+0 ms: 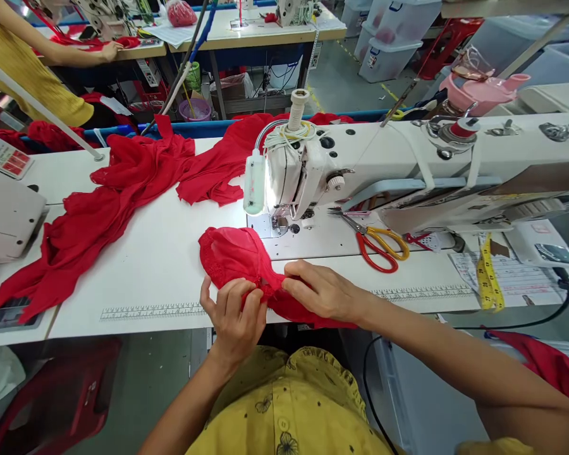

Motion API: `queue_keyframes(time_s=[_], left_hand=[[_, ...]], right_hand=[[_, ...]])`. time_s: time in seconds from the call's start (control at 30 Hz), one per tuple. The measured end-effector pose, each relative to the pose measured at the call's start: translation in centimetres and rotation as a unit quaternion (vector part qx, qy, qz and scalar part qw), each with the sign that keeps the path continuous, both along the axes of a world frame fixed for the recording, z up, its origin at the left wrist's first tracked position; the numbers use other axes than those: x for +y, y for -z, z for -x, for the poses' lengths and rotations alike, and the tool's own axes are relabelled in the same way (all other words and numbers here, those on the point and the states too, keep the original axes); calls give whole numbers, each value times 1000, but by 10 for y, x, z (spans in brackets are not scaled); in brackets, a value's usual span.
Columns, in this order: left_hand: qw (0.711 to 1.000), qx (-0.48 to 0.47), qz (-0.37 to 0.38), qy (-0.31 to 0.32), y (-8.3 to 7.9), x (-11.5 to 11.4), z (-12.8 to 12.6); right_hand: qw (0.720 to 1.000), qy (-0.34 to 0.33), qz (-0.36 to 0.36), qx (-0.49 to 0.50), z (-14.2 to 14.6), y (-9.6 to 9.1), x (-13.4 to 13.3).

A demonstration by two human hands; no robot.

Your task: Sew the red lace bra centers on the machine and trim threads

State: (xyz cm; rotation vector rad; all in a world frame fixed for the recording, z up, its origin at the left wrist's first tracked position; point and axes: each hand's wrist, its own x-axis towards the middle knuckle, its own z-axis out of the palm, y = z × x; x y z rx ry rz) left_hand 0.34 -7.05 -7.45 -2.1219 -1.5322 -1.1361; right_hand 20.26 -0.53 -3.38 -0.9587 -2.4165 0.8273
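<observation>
My left hand [234, 316] and my right hand [320, 291] both pinch a small red fabric piece [237, 253] at the near edge of the white sewing table [152, 265]. The fingers of both hands are closed on a seam of the cloth, and the two hands almost touch. The piece lies just in front of the needle area of the white sewing machine [408, 164], with part of it hanging over the table edge.
Red-and-yellow scissors [379, 243] lie under the machine arm. A yellow tape measure [488, 278] lies at right. A long heap of red cloth [104, 208] covers the table's left. Another person in yellow [23, 63] works at the far left table. A red stool [57, 398] stands below.
</observation>
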Motion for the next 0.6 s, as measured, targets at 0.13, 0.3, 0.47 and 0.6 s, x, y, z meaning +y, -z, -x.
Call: queue_keyframes(time_s=[0.13, 0.3, 0.47, 0.6], left_hand=[[1000, -22, 14, -2, -1, 3, -3], [998, -48, -14, 26, -6, 8, -6], [997, -19, -66, 41, -8, 8, -6], [996, -27, -71, 45, -7, 9, -6]], right_hand=[[999, -9, -46, 7, 0, 0, 0], [982, -31, -182, 27, -3, 0, -1], [971, -27, -233, 38, -5, 0, -2], [965, -27, -260, 26, -5, 1, -3]])
